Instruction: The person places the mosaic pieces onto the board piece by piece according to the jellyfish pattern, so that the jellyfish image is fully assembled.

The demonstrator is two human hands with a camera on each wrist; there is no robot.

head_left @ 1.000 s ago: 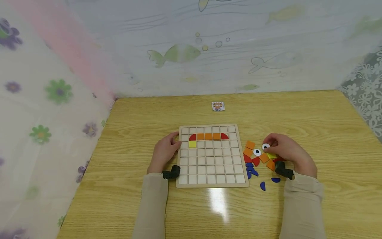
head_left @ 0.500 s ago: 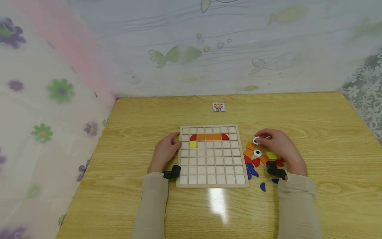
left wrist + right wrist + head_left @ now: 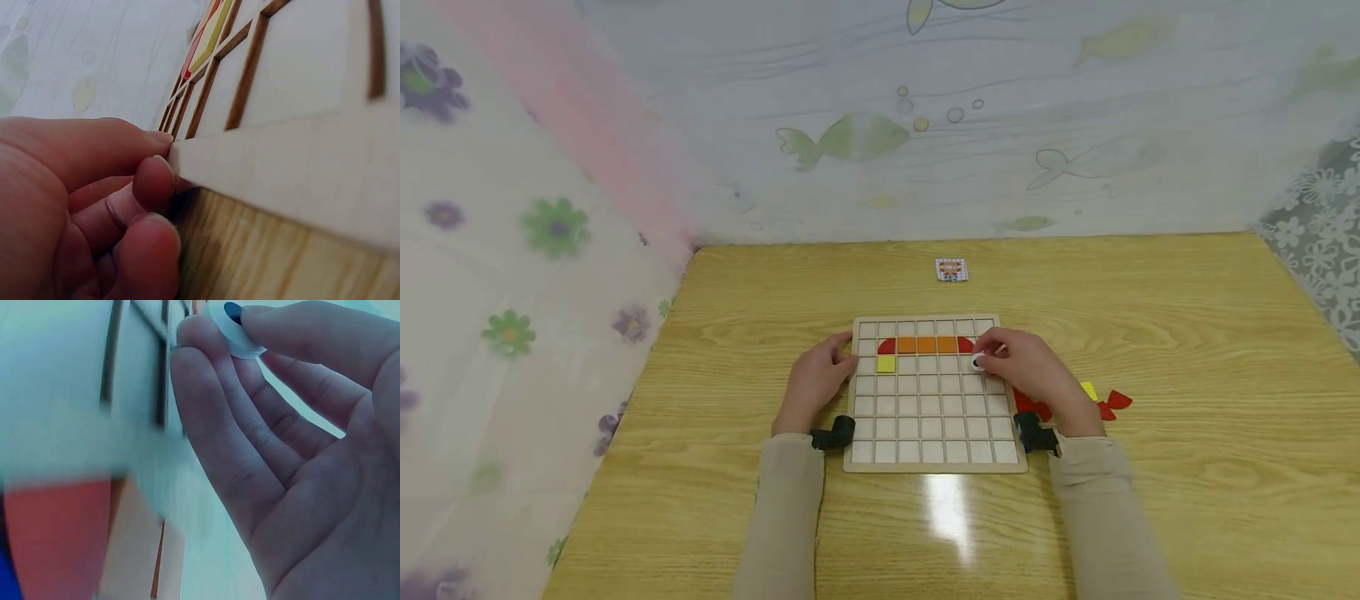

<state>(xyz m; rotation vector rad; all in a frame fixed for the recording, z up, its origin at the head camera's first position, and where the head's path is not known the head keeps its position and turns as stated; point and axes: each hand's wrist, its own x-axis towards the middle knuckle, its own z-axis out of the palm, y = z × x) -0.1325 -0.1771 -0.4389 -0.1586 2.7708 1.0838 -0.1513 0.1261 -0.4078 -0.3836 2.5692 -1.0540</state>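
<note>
My left hand (image 3: 820, 379) holds the left edge of a square wooden grid board (image 3: 925, 467), thumb and fingertips right at the rim. In the right wrist view, a round white eye piece (image 3: 245, 339) with a dark pupil is pinched between thumb and fingers of my right hand (image 3: 269, 419). The head view places that hand over the board's upper right, below a red rounded piece (image 3: 966, 344). Orange squares (image 3: 927, 344) continue that row to another red piece (image 3: 887, 345) at left. Beneath it sits a yellow square (image 3: 886, 363).
Loose red pieces (image 3: 1117, 400) and a yellow one (image 3: 1088, 390) lie on the table (image 3: 1210, 350) right of the board, partly hidden by my right arm. A small printed pattern card (image 3: 952, 269) lies beyond the board. A patterned wall covering (image 3: 820, 192) rises behind the table.
My right hand has carried the eye piece left from the loose pieces to over the board's upper right. My left hand has stayed at the board's left edge.
</note>
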